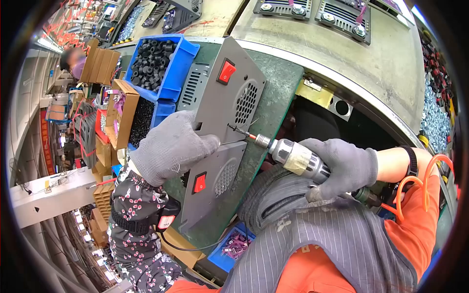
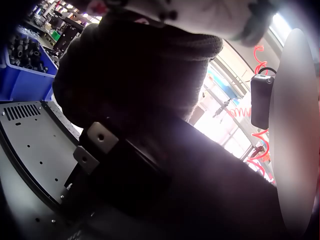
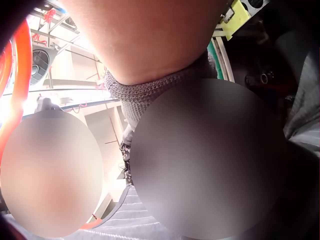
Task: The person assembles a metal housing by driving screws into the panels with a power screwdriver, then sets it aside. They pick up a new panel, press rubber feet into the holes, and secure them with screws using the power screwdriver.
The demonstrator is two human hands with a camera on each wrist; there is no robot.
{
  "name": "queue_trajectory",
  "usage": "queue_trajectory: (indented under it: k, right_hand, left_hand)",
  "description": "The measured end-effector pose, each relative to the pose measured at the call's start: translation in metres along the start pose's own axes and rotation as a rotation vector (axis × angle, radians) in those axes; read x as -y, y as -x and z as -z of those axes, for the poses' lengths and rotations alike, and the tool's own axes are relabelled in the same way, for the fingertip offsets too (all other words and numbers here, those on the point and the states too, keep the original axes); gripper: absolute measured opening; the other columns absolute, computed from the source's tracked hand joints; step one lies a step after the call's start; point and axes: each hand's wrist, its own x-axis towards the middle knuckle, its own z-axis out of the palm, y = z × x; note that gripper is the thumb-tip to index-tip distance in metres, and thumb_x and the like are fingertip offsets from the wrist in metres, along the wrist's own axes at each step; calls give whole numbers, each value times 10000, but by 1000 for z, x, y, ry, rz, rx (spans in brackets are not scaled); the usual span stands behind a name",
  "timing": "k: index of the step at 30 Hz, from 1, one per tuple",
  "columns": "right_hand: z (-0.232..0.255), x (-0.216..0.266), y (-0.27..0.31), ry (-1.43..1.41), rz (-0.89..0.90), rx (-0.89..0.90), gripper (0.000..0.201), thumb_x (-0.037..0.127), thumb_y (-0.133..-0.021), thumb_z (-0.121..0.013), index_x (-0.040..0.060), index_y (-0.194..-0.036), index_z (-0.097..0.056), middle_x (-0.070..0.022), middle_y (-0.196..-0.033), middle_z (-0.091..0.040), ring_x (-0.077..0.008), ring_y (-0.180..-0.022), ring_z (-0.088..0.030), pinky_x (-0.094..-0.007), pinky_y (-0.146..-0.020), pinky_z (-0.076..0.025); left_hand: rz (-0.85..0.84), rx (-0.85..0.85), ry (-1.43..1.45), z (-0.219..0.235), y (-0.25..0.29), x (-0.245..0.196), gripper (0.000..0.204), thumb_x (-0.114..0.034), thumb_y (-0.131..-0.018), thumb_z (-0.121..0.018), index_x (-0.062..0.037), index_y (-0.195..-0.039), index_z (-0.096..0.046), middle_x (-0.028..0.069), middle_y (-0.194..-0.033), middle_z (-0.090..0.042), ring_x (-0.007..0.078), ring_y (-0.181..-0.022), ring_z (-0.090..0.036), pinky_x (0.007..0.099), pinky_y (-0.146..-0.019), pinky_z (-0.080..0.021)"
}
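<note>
My left hand (image 1: 171,146), in a grey knit glove, holds a grey metal panel (image 1: 215,105) by its edge, the thumb lying on the near face. This panel stands tilted on the green bench and carries a red rocker switch (image 1: 226,72) and a round honeycomb vent. My right hand (image 1: 347,163), also gloved, grips a power screwdriver (image 1: 295,156), whose bit points at the panel beside the vent. A second grey panel (image 1: 217,183) with a red switch stands just below the first. In the left wrist view, metal switch terminals (image 2: 102,137) show near the dark glove (image 2: 135,70).
Blue bins (image 1: 178,63) of black parts stand behind the panels, beside a slotted grey plate (image 1: 194,87). Another blue bin (image 1: 224,259) with purple pieces sits low near my lap. Slotted assemblies (image 1: 344,19) lie on the far worktop. An orange coiled hose (image 1: 425,183) runs by my right arm.
</note>
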Motion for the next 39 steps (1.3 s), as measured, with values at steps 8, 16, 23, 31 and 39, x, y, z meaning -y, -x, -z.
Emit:
queue_trajectory:
  k: [8,16,23,31,39]
  right_hand:
    - [5,12,-4,6,-76,48,695,266,-653,-776,16,-1214,-450,-140,-887,-637,-243,-800,-644,-340,-723,-514]
    - [5,10,-3,30,-49,41,723,292,-650,-800,15,-1218,-449,-127,-908,-635,-214,-812,-636,-330,-729,-517]
    - [11,16,-3,-35,-108,112,685,291,-664,-799,10,-1192,-465,-110,-911,-626,-186,-818,-617,-324,-731,-504]
    - [15,21,-11,-83,-9,58,626,355,-698,-738,-38,-1131,-514,-147,-935,-620,-222,-879,-602,-333,-771,-482]
    - [16,-1,10,-62,70,75,611,342,-729,-739,-7,-1171,-501,-121,-929,-625,-193,-865,-596,-330,-780,-476]
  left_hand:
    - [-78,-9,-129,0,-1,2,351,-239,-771,-564,7,-1018,-611,239,-898,-637,360,-820,-630,380,-737,-500]
    - [-188,-23,-116,-3,-4,15,359,-244,-769,-553,18,-1007,-610,201,-858,-651,296,-729,-642,348,-685,-504]
    - [-96,-5,-55,-2,0,6,363,-236,-762,-554,21,-1012,-607,196,-852,-652,282,-732,-644,340,-680,-501]
    - [-96,-39,45,-7,-4,16,399,-272,-767,-594,40,-1015,-602,183,-807,-638,279,-710,-633,347,-677,-498]
    - [-275,-293,523,-22,128,-6,174,-170,-784,-588,-10,-833,-635,53,-726,-611,150,-693,-593,307,-657,-470]
